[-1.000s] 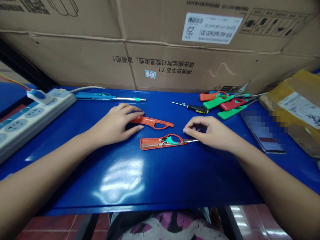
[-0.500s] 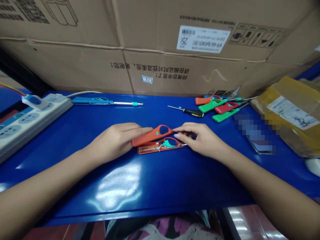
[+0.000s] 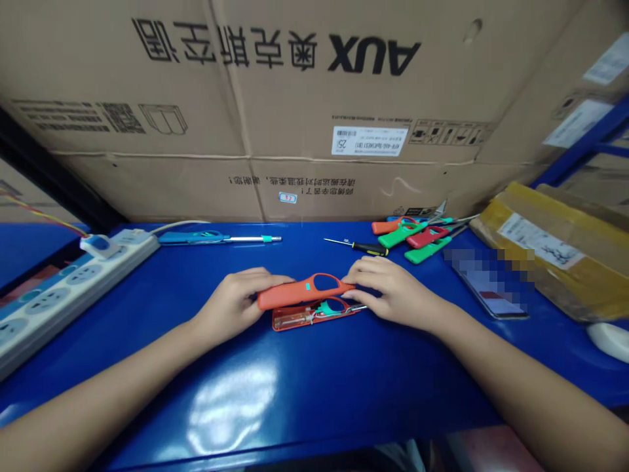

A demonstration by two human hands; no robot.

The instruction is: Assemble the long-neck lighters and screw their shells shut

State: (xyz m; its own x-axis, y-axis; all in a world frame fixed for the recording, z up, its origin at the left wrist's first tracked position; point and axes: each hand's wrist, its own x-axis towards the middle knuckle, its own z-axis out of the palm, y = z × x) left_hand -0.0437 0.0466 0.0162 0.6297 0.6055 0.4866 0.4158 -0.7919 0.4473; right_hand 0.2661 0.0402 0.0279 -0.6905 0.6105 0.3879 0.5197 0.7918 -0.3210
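Note:
An orange lighter cover half (image 3: 299, 293) is held just above an open orange lighter body (image 3: 307, 316) that lies on the blue table (image 3: 255, 387), its teal trigger and metal parts showing. My left hand (image 3: 236, 303) grips the cover's left end with curled fingers. At the cover's right end my right hand (image 3: 388, 292) pinches it with fingertips, close to the thin metal nozzle poking out of the lower half.
A black-handled screwdriver (image 3: 361, 248) lies behind the hands. Several coloured lighters (image 3: 415, 235) are piled at back right, a blue lighter (image 3: 216, 238) at back left. A power strip (image 3: 59, 288) sits left, a phone (image 3: 486, 288) and taped parcel (image 3: 555, 255) right. Cardboard boxes (image 3: 295, 105) wall the back.
My left hand lifted the orange cover from the table and brought it over the open body; my right hand moved from the nozzle to the cover's right end. The view tilted up.

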